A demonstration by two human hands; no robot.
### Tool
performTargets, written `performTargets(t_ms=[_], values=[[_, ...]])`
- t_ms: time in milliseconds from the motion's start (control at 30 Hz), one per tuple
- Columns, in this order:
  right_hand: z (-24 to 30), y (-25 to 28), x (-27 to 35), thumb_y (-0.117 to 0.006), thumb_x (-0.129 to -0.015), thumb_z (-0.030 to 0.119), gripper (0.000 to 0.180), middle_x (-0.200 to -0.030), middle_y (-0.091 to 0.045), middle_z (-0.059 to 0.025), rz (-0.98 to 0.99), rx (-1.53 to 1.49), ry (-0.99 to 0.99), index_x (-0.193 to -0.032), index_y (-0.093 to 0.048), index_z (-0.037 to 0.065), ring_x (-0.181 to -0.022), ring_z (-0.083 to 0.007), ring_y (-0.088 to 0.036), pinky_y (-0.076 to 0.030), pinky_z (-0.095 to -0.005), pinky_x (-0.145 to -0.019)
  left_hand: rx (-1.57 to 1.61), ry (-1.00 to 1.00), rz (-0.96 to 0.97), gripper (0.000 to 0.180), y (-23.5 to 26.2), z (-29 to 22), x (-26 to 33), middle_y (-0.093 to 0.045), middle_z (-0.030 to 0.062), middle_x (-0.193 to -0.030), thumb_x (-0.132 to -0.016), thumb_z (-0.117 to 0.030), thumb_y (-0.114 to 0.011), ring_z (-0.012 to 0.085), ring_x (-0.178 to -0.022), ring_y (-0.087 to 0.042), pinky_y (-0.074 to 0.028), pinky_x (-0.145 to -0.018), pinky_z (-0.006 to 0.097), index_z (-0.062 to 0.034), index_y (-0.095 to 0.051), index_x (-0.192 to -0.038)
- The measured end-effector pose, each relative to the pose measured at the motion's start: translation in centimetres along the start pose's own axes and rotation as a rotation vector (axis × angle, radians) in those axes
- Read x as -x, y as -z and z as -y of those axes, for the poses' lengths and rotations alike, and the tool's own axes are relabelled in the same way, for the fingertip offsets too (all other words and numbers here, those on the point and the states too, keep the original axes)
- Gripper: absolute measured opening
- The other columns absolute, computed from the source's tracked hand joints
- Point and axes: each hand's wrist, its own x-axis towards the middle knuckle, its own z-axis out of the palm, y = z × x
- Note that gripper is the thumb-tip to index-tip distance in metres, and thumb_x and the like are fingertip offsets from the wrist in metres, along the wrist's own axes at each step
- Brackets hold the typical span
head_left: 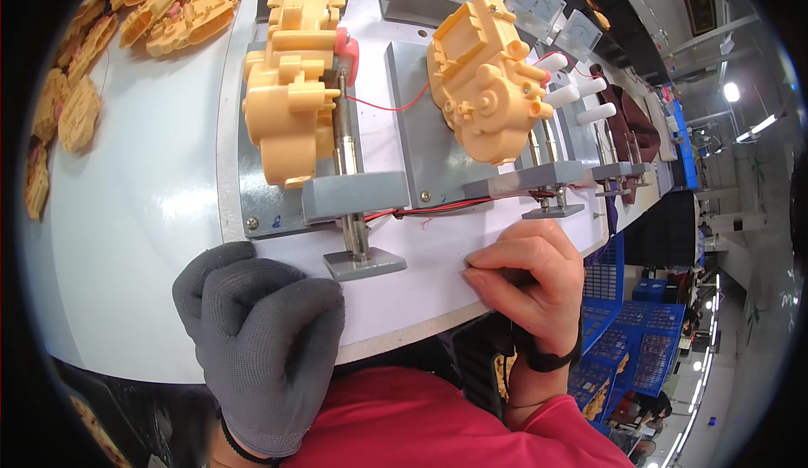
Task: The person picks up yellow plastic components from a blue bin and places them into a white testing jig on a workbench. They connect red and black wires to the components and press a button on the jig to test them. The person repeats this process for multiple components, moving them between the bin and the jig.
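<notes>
My left hand (pixel 261 333), in a grey knitted glove, is curled at the table's front edge; its palm is hidden. Bare and pinched, my right hand (pixel 539 270) is over the white surface farther right. A small dark spot shows at its fingertips, too small to name. In front of my left hand stands a grey fixture with a toggle clamp (pixel 353 194). An orange-yellow plastic gearbox housing (pixel 290 114) sits upright on it, a red piece at its side. On the second fixture (pixel 530 179), beyond my right hand, is another such housing (pixel 486 89). Neither hand touches the fixtures.
Loose housings (pixel 189 26) are heaped at the far left of the table (pixel 143 241). Analogue meters (pixel 534 5) stand behind the fixtures. A thin red wire (pixel 387 108) runs between the stations. Blue crates (pixel 640 342) stand at the lower right. Dark cloth (pixel 631 119) lies farther along the bench.
</notes>
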Motion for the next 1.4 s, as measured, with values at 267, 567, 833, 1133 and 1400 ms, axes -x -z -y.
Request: performTargets(t_ms=[267, 567, 833, 1133, 1400], values=[[0.1, 0.1, -0.1, -0.085, -0.066, 0.002, 0.026, -0.083, -0.061, -0.0038, -0.001, 0.000, -0.014, -0.087, -0.071, 0.006, -0.071, -0.0136, -0.057, -0.044, -0.0252, -0.059, -0.004, 0.002, 0.005, 0.022, 0.1, -0.1, 0.0, -0.061, 0.0043, -0.088, -0.071, -0.005, -0.078, 0.0300, -0.101, -0.052, -0.040, -0.095, 0.044, -0.0118, -0.070, -0.090], [0.3, 0.0, -0.1, -0.085, -0.065, 0.004, 0.026, -0.083, -0.063, -0.0030, -0.014, -0.011, -0.049, -0.086, -0.071, 0.008, -0.073, -0.0160, -0.059, -0.044, -0.0277, -0.063, 0.005, 0.004, 0.000, 0.023, 0.0, 0.0, 0.1, -0.061, 0.0040, -0.088, -0.070, -0.005, -0.079, 0.0302, -0.103, -0.051, -0.041, -0.094, 0.044, -0.0122, -0.070, -0.091], [0.8, 0.0, -0.2, -0.082, -0.069, 0.006, 0.019, -0.080, -0.064, -0.0024, -0.031, -0.013, -0.085, -0.085, -0.072, 0.009, -0.076, -0.0197, -0.060, -0.044, -0.0323, -0.068, 0.007, -0.001, 0.001, 0.024, 0.3, -0.1, 0.1, -0.060, 0.0032, -0.088, -0.070, -0.006, -0.079, 0.0293, -0.101, -0.052, -0.041, -0.095, 0.043, -0.0124, -0.070, -0.091], [0.5, 0.4, 0.1, -0.081, -0.072, 0.008, 0.020, -0.081, -0.064, -0.0036, -0.040, -0.028, -0.071, -0.090, -0.071, 0.008, -0.074, -0.0213, -0.059, -0.043, -0.0329, -0.068, 0.001, -0.032, -0.006, 0.026, 0.1, -0.1, 0.1, -0.059, 0.0044, -0.089, -0.069, -0.004, -0.078, 0.0315, -0.102, -0.051, -0.041, -0.095, 0.045, -0.0116, -0.069, -0.092], [-0.5, -0.1, -0.8, -0.084, -0.075, 0.015, 0.026, -0.083, -0.063, -0.0022, -0.038, -0.141, 0.002, -0.097, -0.072, 0.009, -0.075, -0.0182, -0.060, -0.046, -0.0311, -0.069, 0.217, 0.139, 0.077, 0.015, -0.1, 0.9, 1.4, -0.051, 0.0131, -0.111, -0.085, 0.003, -0.059, 0.0290, -0.113, -0.047, -0.033, -0.103, 0.039, 0.0002, -0.061, -0.099]])
